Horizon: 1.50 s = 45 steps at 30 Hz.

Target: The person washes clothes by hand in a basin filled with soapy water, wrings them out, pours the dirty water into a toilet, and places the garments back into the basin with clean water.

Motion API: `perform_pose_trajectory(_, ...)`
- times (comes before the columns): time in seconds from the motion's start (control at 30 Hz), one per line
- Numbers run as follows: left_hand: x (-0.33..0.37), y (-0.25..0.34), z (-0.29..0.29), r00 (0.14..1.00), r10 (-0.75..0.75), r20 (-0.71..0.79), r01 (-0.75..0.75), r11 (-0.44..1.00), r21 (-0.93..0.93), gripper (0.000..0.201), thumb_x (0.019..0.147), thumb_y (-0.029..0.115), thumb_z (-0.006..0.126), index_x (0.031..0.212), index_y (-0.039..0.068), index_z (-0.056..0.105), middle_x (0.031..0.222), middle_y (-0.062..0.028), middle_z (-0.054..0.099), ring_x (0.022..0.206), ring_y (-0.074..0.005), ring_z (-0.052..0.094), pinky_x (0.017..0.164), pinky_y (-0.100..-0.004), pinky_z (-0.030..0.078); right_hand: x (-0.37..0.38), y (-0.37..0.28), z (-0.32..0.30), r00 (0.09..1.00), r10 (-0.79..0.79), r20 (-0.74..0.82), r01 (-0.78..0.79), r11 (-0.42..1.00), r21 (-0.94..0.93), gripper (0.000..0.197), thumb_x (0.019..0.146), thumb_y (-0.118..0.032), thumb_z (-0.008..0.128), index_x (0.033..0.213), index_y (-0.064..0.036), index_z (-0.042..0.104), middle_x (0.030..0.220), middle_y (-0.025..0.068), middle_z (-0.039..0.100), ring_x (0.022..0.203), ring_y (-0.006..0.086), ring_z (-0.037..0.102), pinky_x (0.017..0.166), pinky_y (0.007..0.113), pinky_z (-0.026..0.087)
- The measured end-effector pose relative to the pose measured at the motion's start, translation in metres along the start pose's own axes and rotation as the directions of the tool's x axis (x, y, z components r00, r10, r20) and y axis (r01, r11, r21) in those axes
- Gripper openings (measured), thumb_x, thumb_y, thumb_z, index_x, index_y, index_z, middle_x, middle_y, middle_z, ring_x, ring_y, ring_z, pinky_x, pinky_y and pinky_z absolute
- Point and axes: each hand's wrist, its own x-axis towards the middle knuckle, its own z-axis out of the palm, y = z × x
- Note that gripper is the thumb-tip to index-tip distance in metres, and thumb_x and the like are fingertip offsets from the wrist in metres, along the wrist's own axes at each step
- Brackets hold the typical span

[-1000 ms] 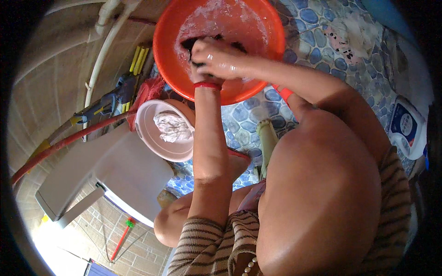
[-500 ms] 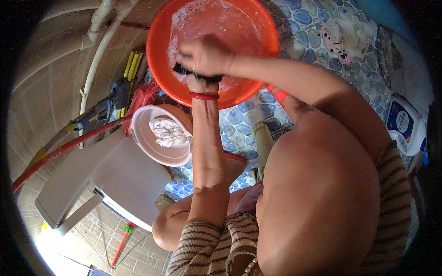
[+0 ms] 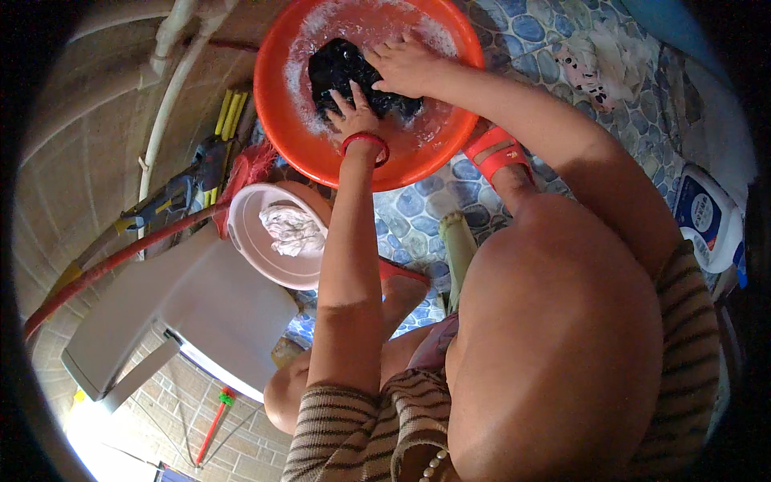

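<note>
One round orange plastic basin [image 3: 271,104], one black cloth [image 3: 333,68]. Cloth wet, glossy, rumpled, in basin's sudsy water [image 3: 385,16]. Left hand [image 3: 352,120]: fingers splayed on cloth; right hand [image 3: 405,67]: fingers splayed at cloth's edge.

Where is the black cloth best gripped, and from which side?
Likely pinch the black cloth at its left edge, from the left: it lies spread, that edge uncovered; left hand on the near part, right hand at the right.
</note>
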Motion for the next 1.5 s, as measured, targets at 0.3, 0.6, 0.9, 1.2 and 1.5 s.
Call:
perform_pose_trajectory(0.3, 0.018, -0.023, 0.016, 0.983, -0.018, -0.181, -0.062, 0.904, -0.423, 0.069, 0.07, 0.043, 0.067, 0.131, 0.018, 0.044, 0.136, -0.0167, 0.036, 0.125, -0.0369, 0.034, 0.101, -0.0462, 0.03, -0.013, 0.005, -0.052, 0.998, -0.004, 0.061, 0.005, 1.0, -0.017, 0.053, 0.073, -0.031, 0.068, 0.119, -0.009, 0.053, 0.138, 0.0114, 0.036, 0.129, 0.0307, 0.032, 0.101, 0.056, 0.026)
perform_pose_trajectory(0.6, -0.054, 0.006, -0.011, 0.948, 0.078, -0.308, -0.127, 0.982, -0.142, 0.061, 0.073, 0.036, 0.066, 0.128, 0.022, 0.046, 0.146, -0.0132, 0.017, 0.132, -0.0401, 0.017, 0.101, -0.0619, 0.019, -0.038, 0.013, -0.112, 0.955, -0.213, -0.205, 0.171, 0.964, -0.202, 0.036, 0.081, -0.026, 0.062, 0.113, -0.0086, 0.059, 0.13, 0.0098, 0.046, 0.13, 0.0256, 0.031, 0.106, 0.045, 0.022)
perform_pose_trajectory(0.9, -0.079, 0.006, -0.003, 0.746, 0.233, -0.624, -0.311, 0.95, -0.017, 0.034, 0.077, 0.023, 0.057, 0.109, 0.01, 0.058, 0.133, -0.0119, 0.041, 0.123, -0.033, 0.036, 0.103, -0.0502, 0.022, -0.056, 0.008, -0.152, 0.969, -0.21, -0.126, 0.127, 0.871, -0.475, 0.031, 0.076, -0.023, 0.066, 0.103, -0.0087, 0.063, 0.129, 0.0119, 0.046, 0.123, 0.0276, 0.04, 0.103, 0.044, 0.027)
perform_pose_trajectory(1.2, -0.083, 0.009, -0.007, 0.773, 0.132, -0.621, -0.277, 0.95, -0.142, 0.049, 0.067, 0.015, 0.063, 0.114, 0.008, 0.054, 0.124, -0.0109, 0.048, 0.116, -0.03, 0.041, 0.101, -0.0468, 0.026, -0.121, -0.025, -0.32, 0.664, -0.451, -0.596, 0.71, 0.134, 0.691, 0.024, 0.06, -0.016, 0.073, 0.077, -0.0017, 0.064, 0.079, 0.0037, 0.063, 0.071, 0.0214, 0.061, 0.063, 0.024, 0.047)
perform_pose_trajectory(1.5, -0.085, 0.005, -0.008, 0.817, 0.151, -0.557, -0.251, 0.962, -0.108, 0.047, 0.065, 0.016, 0.063, 0.111, 0.006, 0.055, 0.119, -0.0117, 0.051, 0.116, -0.029, 0.041, 0.101, -0.0457, 0.027, -0.145, -0.028, -0.322, 0.574, -0.598, -0.56, 0.702, 0.007, 0.712, 0.024, 0.06, -0.015, 0.073, 0.078, -0.0017, 0.063, 0.078, 0.0039, 0.063, 0.071, 0.0211, 0.061, 0.063, 0.024, 0.047)
